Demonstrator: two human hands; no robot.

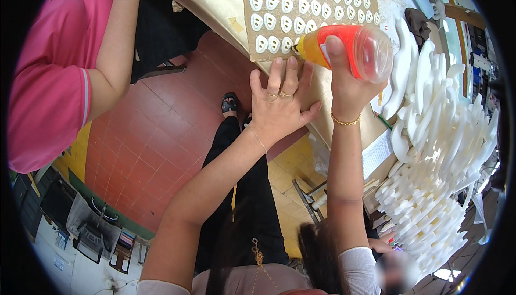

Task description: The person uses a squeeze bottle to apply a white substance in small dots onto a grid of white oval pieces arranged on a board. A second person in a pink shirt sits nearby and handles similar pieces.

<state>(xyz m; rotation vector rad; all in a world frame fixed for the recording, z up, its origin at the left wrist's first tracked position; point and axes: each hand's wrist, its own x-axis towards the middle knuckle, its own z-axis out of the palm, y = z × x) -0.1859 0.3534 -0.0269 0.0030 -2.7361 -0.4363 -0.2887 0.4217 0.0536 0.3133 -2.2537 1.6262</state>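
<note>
My right hand (348, 74) grips a tilted plastic bottle (344, 48) with a yellow front, a red band and a clear base. Its dark, narrow nozzle points left, at a piece in the nearest row on a brown board (263, 58). Rows of small white rounded-triangle pieces (287, 24), each with two dark spots, cover this board. My left hand (277, 99) lies with its fingers spread, the fingertips at the board's near edge just below the nozzle. Nothing shows in its grasp. The bottle hides part of the nearest rows.
A large heap of curved white pieces (430, 187) fills the right side, beside a sheet of paper (378, 154). Another person in a pink shirt (54, 74) is close on my left. The table's edge (201, 10) runs between us, above a red tiled floor (156, 134).
</note>
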